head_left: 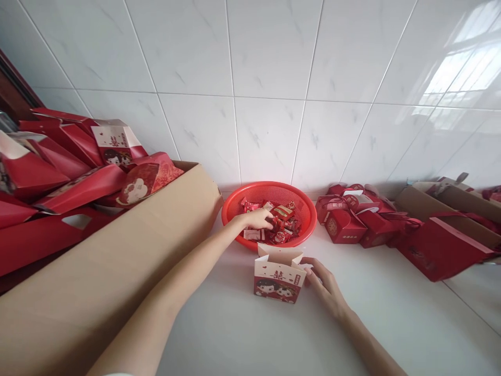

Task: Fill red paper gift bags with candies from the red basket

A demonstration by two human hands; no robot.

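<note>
Inside a red plastic basket (pixel 230 201), my left hand (pixel 256 219) reaches down among small wrapped candies (pixel 282 211). Its fingers are bent together at a red-wrapped candy, and their tips are partly hidden. In front of the basket stands an upright candy box (pixel 278 279), cream above and red below, printed with two cartoon faces. Its top is open, with the flaps standing up; its inside is mostly hidden. My right hand (pixel 326 284) is at the box's right side, thumb and fingers closed on a pale side flap.
A long cardboard carton (pixel 156 245) on the left holds several red folded boxes (pixel 78 146). To the right sit several closed red boxes (pixel 346 227), a larger red box (pixel 442 248) and another cardboard carton (pixel 420 198). A tiled wall (pixel 270 136) rises behind the white counter (pixel 235 334).
</note>
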